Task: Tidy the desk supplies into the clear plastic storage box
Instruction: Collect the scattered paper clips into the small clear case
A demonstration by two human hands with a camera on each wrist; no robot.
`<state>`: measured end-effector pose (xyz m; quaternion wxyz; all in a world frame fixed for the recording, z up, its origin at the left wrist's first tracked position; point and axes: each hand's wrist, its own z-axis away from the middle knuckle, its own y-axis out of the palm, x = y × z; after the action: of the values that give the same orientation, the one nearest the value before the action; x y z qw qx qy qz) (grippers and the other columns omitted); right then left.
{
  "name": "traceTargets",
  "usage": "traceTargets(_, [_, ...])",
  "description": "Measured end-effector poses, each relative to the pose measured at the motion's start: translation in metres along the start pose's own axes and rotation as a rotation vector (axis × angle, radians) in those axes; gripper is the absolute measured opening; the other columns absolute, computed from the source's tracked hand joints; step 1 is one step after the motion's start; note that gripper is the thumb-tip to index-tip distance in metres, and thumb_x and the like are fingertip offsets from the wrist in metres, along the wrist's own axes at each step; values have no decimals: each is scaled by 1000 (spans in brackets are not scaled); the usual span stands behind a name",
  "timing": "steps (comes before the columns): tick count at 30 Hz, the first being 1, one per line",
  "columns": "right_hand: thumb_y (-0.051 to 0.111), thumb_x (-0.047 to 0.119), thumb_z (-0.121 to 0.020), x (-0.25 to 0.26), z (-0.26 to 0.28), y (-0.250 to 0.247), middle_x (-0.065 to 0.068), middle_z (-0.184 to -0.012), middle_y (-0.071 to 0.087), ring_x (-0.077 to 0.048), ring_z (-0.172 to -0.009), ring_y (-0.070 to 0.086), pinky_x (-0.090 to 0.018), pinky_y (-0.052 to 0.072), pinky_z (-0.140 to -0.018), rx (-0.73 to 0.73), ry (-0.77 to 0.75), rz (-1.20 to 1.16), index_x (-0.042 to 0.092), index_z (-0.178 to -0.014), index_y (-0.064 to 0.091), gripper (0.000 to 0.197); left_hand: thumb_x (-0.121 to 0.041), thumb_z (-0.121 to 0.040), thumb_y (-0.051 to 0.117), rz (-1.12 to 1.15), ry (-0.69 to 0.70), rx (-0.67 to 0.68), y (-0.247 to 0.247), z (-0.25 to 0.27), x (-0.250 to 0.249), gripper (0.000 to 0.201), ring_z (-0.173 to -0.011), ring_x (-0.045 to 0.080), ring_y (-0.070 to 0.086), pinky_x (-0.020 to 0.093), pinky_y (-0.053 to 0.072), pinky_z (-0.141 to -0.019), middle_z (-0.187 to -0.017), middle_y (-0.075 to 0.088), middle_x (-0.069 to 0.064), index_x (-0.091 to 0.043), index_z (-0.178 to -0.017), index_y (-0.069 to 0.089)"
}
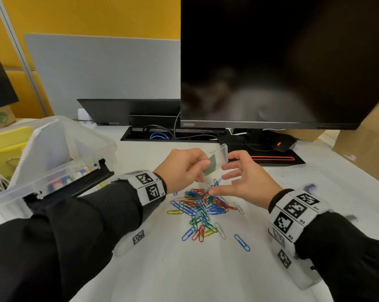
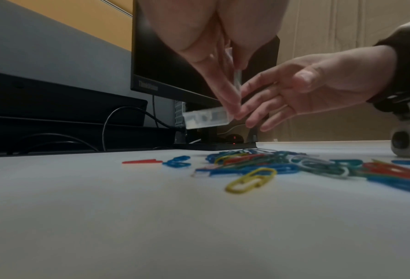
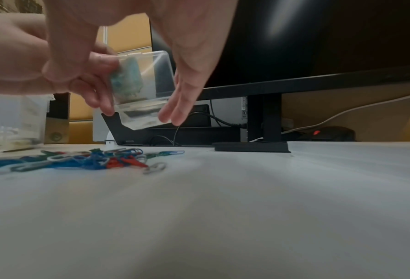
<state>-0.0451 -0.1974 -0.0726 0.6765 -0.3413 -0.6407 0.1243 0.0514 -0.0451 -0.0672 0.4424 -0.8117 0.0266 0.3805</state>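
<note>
White and bare of any cloth, the tabletop (image 1: 140, 269) carries a loose heap of coloured wire paperclips (image 1: 202, 207) in front of a dark monitor (image 1: 282, 62), with the big clear plastic storage box (image 1: 60, 149) standing off to the left, well apart from the heap. The left hand (image 1: 184, 168) pinches a small clear plastic case (image 1: 215, 161) with something green showing through it, held tilted above the far edge of the clips; its grip is narrow, thumb and fingers curled on the case's sides. The right hand (image 1: 247, 182) hovers beside the case with fingers spread and relaxed — a wide grip, holding nothing. Each clip looks light, stiff and slick, lying flat on the smooth top, so I'd judge single ones hard to pinch; raking a bunch together and scooping from the edges seems easier. The little case is rigid and smooth — best held across its side walls.
</note>
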Motion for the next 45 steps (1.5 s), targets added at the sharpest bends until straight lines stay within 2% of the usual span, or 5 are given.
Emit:
traceTargets(5, [88, 35, -53, -2, 1, 0, 6, -119, 48, -11, -101, 55, -13, 44, -68, -90, -73, 69, 21, -124, 39, 87, -21, -94, 49, 192, -53, 120, 4, 8, -8, 20, -80, 21, 73, 33, 59, -78, -90, 73, 17, -10, -102, 63])
traceTargets(18, [78, 25, -70, 3, 8, 7, 4, -109, 55, -17, -89, 66, -25, 54, -66, 105, -78, 84, 23, -108, 56, 43, 5, -89, 48, 90, -63, 317, -2, 36, -4, 33, -92, 0, 64, 3, 48, -81, -102, 67, -2, -13, -115, 59])
traceTargets(26, [64, 39, -82, -3, 2, 9, -3, -111, 60, -22, -84, 67, -34, 58, -66, 97, 32, 148, 32, -98, 59, 19, -9, -77, 68, -72, 33, 153, -16, 52, -8, 9, -65, 0, 55, 3, 41, -55, -67, 60, -12, -18, -79, 69])
traceTargets(37, [68, 23, -80, 8, -15, 25, -14, -90, 71, -16, -58, 62, -28, 51, -55, 144, 125, 204, 17, -105, 45, 35, -16, -76, 68, -293, -168, 383, -34, 73, 19, 18, -70, -2, 57, 1, 41, -65, -70, 62, -21, -24, -91, 73])
traceTargets(45, [49, 3, -85, 6, -14, 9, -8, -76, 55, -37, -80, 61, -48, 54, -73, -363, -42, 145, 9, -92, 47, 10, -12, -87, 49, -401, -230, 44, -19, 30, 15, 26, -95, 17, 57, 10, 36, -75, -112, 65, 6, -12, -109, 63])
